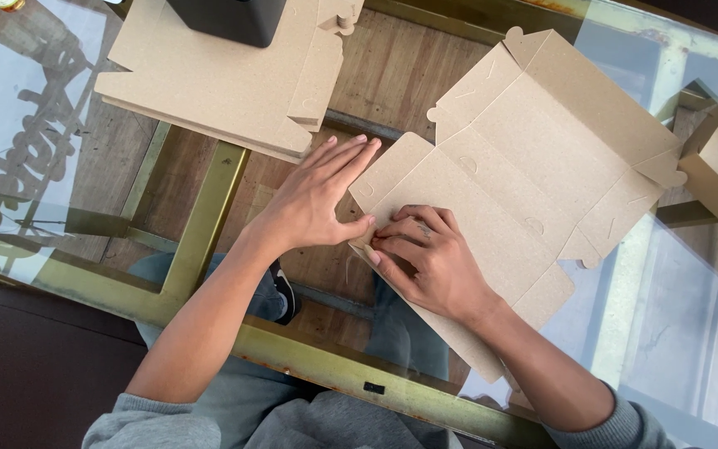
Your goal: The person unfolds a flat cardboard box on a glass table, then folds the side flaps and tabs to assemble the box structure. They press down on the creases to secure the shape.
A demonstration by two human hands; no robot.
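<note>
— We're looking down at the flat cardboard box blank (508, 175), spread out on the glass surface (675, 316), stretching right and away from both hands.

— And we see the left hand (313, 204) flat, fingers straight and released, its fingertips on the blank's near left flap.

— The right hand (425, 258)?

— Curled, fingers bent and pinching that same flap's edge, touching the left thumb. We also spot a stack of blanks (218, 83) upper left, well apart.

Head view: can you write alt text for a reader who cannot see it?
Two bare hands press on a flat, unfolded cardboard box blank on a glass table: the left hand flat at its edge, the right hand pinching its near corner. A stack of flat blanks lies beyond, under a black object.
</note>
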